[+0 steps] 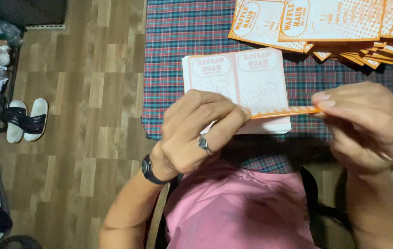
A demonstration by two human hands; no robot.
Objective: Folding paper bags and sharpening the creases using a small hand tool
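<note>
Two hands, left hand (pixel 196 131) and right hand (pixel 367 122), pinching one orange-edged card (pixel 284 112), apparently folded, above white card stack (pixel 238 78) on plaid cloth (pixel 168 55).

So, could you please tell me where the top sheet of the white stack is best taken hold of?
Probably at its far left corner, from the left. The white stack lies flat with that edge bare, while the left hand and the orange sheet held with the right hand cover its near edge.

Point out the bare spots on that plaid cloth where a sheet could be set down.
Bare plaid cloth lies left of the white stack, up to the table's left edge, and a narrower patch right of it, below the orange fanned sheets. The near edge is crowded: left hand and right hand hold a folded orange sheet.
</note>
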